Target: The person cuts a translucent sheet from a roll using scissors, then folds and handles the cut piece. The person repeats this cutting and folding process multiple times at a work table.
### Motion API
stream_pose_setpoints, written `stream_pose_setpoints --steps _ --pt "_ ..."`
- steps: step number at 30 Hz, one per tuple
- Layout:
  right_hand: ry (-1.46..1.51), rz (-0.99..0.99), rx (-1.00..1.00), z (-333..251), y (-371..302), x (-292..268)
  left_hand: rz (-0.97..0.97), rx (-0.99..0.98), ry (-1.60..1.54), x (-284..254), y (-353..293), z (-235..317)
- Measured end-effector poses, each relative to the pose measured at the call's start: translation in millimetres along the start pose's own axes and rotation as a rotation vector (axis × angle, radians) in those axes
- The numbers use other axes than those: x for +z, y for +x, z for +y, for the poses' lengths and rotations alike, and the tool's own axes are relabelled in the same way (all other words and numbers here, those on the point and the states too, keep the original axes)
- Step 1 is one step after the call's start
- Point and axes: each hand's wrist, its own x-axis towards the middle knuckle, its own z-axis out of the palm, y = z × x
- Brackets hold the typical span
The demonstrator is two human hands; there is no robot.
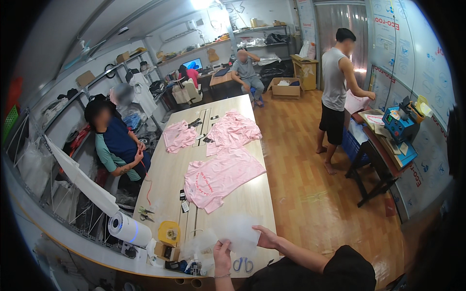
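At the near end of the long table, a whitish translucent plastic bag (pixel 241 236) is stretched between my hands. My left hand (pixel 222 256), with a bracelet at the wrist, pinches its lower left side. Its right edge is gripped by my right hand (pixel 265 237). More crumpled clear plastic (pixel 201 244) lies left of the bag. Just beyond, a pink T-shirt with red lettering (pixel 221 179) is spread flat, dark and white tags (pixel 184 200) beside it. Blue-handled scissors (pixel 242 264) rest near my left wrist, partly covered by the plastic.
Other pink shirts (pixel 235 127) lie farther up the wooden table (pixel 162 182). A yellow tray (pixel 169 233), snips (pixel 145 213) and a white cylindrical device (pixel 130 230) occupy the near left. A co-worker (pixel 119 140) stands left; another (pixel 337 92) stands right beside a blue press machine (pixel 400 123).
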Motion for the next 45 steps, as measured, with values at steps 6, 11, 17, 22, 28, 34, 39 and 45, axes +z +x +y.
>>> stream_pose_setpoints --steps 6,11,17,22,28,34,39,45 --pt "0.073 0.007 0.021 0.9 1.6 -4.8 0.017 0.12 0.091 27.4 -8.2 26.3" --pt "0.15 -0.033 0.062 10.6 17.1 -29.7 0.046 0.202 0.199 44.3 -16.0 38.9" --pt "0.116 -0.008 0.107 16.0 19.8 -34.1 0.065 0.257 0.253 52.8 -20.0 44.2" --pt "0.126 0.05 0.15 21.1 20.1 -20.0 0.073 0.239 0.258 54.2 -21.6 46.6" --pt "0.098 0.018 0.228 30.6 21.9 -15.3 0.087 0.215 0.223 51.6 -17.0 42.2" --pt "0.052 0.12 0.174 28.1 26.8 -26.6 0.115 0.194 0.179 17.7 -4.0 27.5" --pt "0.062 0.164 0.171 25.0 28.1 -30.5 0.118 0.159 0.079 26.3 -4.8 33.2" --pt "-0.061 0.148 0.089 58.9 49.6 -65.0 0.075 0.142 0.029 30.8 -4.8 31.6"
